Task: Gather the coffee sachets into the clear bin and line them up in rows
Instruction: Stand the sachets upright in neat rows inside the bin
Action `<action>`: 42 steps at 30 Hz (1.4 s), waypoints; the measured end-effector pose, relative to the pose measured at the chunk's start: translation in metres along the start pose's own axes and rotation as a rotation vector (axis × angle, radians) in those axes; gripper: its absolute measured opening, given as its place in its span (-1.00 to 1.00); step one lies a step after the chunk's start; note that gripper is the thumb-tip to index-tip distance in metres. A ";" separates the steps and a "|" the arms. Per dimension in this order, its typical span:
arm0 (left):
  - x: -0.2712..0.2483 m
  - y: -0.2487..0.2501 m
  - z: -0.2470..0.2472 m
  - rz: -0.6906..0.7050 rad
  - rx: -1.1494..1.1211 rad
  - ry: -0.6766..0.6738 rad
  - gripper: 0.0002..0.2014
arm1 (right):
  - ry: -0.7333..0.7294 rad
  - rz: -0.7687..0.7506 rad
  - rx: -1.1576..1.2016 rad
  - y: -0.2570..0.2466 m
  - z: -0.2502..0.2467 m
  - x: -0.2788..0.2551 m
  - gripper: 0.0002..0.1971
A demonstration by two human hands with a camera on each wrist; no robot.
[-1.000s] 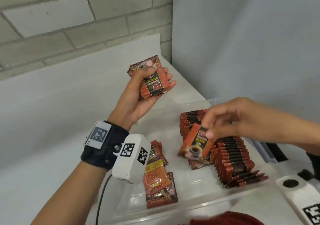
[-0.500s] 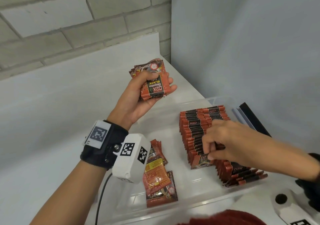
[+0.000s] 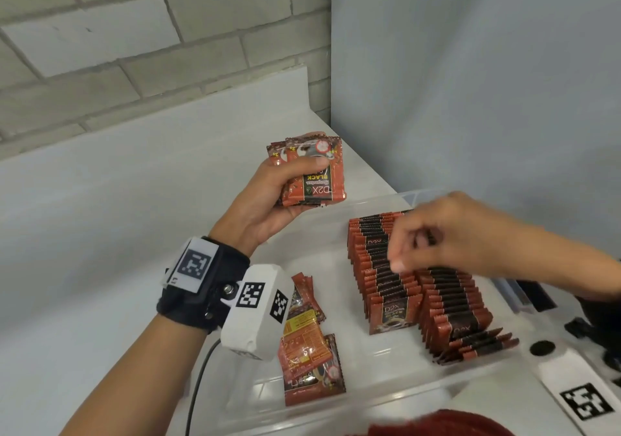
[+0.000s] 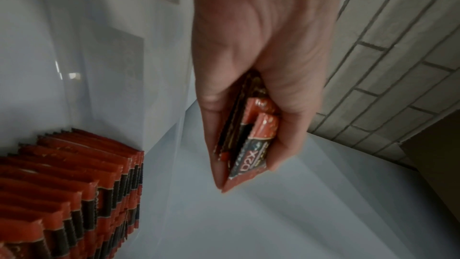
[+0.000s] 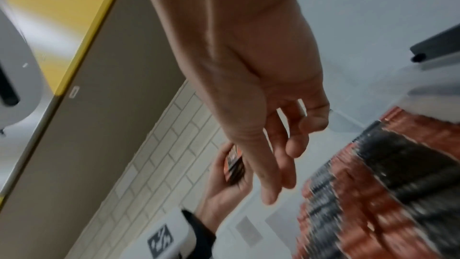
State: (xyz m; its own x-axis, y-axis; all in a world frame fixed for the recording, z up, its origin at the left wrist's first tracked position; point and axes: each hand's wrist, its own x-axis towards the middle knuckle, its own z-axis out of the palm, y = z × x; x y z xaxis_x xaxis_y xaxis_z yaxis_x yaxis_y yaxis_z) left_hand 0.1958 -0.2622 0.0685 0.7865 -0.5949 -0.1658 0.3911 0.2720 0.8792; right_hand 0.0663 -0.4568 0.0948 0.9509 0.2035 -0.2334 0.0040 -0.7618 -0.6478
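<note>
My left hand [image 3: 285, 186] holds a small stack of red and black coffee sachets [image 3: 316, 173] above the far left corner of the clear bin [image 3: 336, 412]; the left wrist view shows the same stack [image 4: 248, 145] pinched between thumb and fingers. Two rows of sachets [image 3: 403, 284] stand on edge in the bin's right half. My right hand [image 3: 423, 237] hovers just over those rows, fingers loosely bent and holding nothing; in the right wrist view the right hand's fingers [image 5: 286, 151] hang relaxed above the blurred rows [image 5: 385, 184].
Several loose sachets [image 3: 309, 358] lie flat in the bin's left half, partly behind the white wrist camera [image 3: 258, 311]. A brick wall and a grey partition close off the back. A white marker block [image 3: 578, 398] lies right of the bin.
My right hand carried one sachet down to the front of the left row, let go of it, and has now lifted up and back, empty. The left hand stayed put.
</note>
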 end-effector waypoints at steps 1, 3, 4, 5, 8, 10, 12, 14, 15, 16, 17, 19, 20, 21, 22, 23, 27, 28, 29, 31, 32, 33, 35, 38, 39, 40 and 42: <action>0.000 0.000 0.000 -0.009 0.020 -0.011 -0.68 | 0.051 0.000 0.058 -0.003 -0.005 0.003 -0.95; 0.001 -0.002 0.001 -0.027 0.055 -0.033 -0.66 | 0.166 -0.009 0.132 -0.009 -0.013 0.013 -0.93; 0.001 -0.002 0.001 -0.034 0.071 -0.042 -0.66 | 0.217 -0.009 0.180 -0.012 -0.016 0.018 -0.90; 0.000 -0.003 0.001 -0.039 0.085 -0.048 -0.67 | 0.258 -0.001 0.240 -0.014 -0.019 0.024 -0.87; 0.000 -0.004 0.001 -0.048 0.106 -0.071 -0.65 | 0.283 0.054 0.370 -0.021 -0.019 0.038 -0.78; 0.000 -0.005 0.000 -0.050 0.110 -0.084 -0.66 | 0.270 0.073 0.417 -0.024 -0.015 0.045 -0.76; 0.000 -0.005 -0.002 -0.054 0.112 -0.085 -0.68 | 0.281 0.072 0.435 -0.025 -0.013 0.050 -0.74; 0.000 -0.004 -0.001 -0.051 0.115 -0.086 -0.68 | 0.277 0.075 0.456 -0.026 -0.012 0.052 -0.71; 0.000 -0.004 0.000 -0.046 0.109 -0.079 -0.67 | 0.257 0.080 0.467 -0.025 -0.011 0.052 -0.70; 0.000 -0.004 0.000 -0.037 0.098 -0.070 -0.67 | 0.229 0.090 0.470 -0.026 -0.010 0.053 -0.68; 0.000 -0.004 -0.001 -0.026 0.086 -0.060 -0.67 | 0.204 0.100 0.468 -0.025 -0.007 0.053 -0.67; 0.000 -0.003 0.000 -0.004 0.067 -0.050 -0.70 | 0.198 0.110 0.473 -0.023 -0.002 0.053 -0.73; -0.001 -0.003 0.000 0.001 0.066 -0.050 -0.72 | 0.215 0.112 0.480 -0.022 -0.002 0.053 -0.77; -0.001 -0.003 0.000 0.004 0.071 -0.050 -0.72 | 0.234 0.114 0.485 -0.020 -0.004 0.053 -0.81; -0.002 -0.002 0.001 0.004 0.077 -0.052 -0.71 | 0.251 0.116 0.490 -0.019 -0.008 0.052 -0.85; -0.003 -0.002 0.002 -0.002 0.079 -0.055 -0.69 | 0.265 0.115 0.497 -0.018 -0.012 0.052 -0.88; -0.003 -0.002 0.004 -0.034 0.057 -0.063 -0.67 | 0.338 0.097 0.445 -0.016 -0.030 0.050 -0.94; -0.003 -0.002 0.003 -0.043 0.057 -0.061 -0.66 | 0.351 0.086 0.424 -0.017 -0.033 0.050 -0.94; -0.003 -0.002 0.003 -0.053 0.065 -0.062 -0.65 | 0.356 0.071 0.410 -0.017 -0.035 0.050 -0.93; -0.004 -0.002 0.004 -0.068 0.088 -0.079 -0.65 | 0.360 0.043 0.392 -0.020 -0.036 0.053 -0.90; -0.005 -0.001 0.004 -0.069 0.094 -0.089 -0.65 | 0.370 0.038 0.386 -0.021 -0.035 0.055 -0.90; -0.005 -0.001 0.005 -0.065 0.090 -0.092 -0.65 | 0.389 0.039 0.396 -0.021 -0.035 0.056 -0.91; -0.005 0.000 0.004 -0.047 0.067 -0.080 -0.61 | 0.422 0.059 0.475 -0.021 -0.036 0.057 -0.86; -0.004 0.002 0.002 -0.020 0.037 -0.061 -0.56 | 0.339 0.095 0.580 -0.018 -0.035 0.051 -0.69; -0.003 0.001 0.002 -0.016 0.036 -0.063 -0.53 | 0.292 0.096 0.594 -0.017 -0.032 0.049 -0.68; -0.004 0.001 0.003 -0.013 0.037 -0.066 -0.52 | 0.257 0.092 0.608 -0.016 -0.028 0.047 -0.72; -0.004 0.001 0.005 -0.007 0.039 -0.059 -0.54 | 0.245 0.085 0.632 -0.015 -0.021 0.045 -0.82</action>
State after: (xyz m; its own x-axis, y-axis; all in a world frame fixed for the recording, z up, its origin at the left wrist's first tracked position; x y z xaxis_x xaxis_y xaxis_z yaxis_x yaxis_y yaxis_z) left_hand 0.1904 -0.2633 0.0720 0.7539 -0.6405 -0.1466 0.3766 0.2383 0.8952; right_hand 0.1158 -0.4494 0.1089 0.9828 -0.0427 -0.1795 -0.1845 -0.2483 -0.9509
